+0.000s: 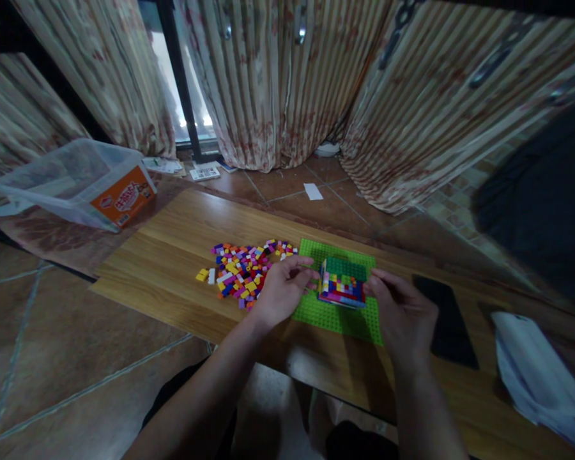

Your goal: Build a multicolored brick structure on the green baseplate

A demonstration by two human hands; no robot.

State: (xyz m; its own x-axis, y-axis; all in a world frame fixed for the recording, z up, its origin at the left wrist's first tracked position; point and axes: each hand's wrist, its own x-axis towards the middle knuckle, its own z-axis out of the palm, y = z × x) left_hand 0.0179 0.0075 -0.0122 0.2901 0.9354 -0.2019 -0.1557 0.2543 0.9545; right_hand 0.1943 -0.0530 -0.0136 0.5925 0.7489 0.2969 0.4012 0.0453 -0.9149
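A small structure of colourful toy building bricks [345,291], with a dark green top section, stands on the light green studded baseplate [338,324]. My left hand [283,289] is at the structure's left side, fingers stretched out and somewhat apart; I see nothing held in them. At the right edge of the structure is my right hand [402,313], thumb and fingers drawn together in a pinch. Its fingertips seem to touch that edge, but whether a small brick is between them cannot be made out. Loose bricks [242,271] in many colours lie piled left of the baseplate.
The wooden table [172,255] carries a dark flat mat [448,319] and a white plastic packet [539,364] on the right. A clear plastic bin [76,179] with an orange label stands at the left. Striped curtains [278,83] hang behind, and a paper [313,191] lies on the floor.
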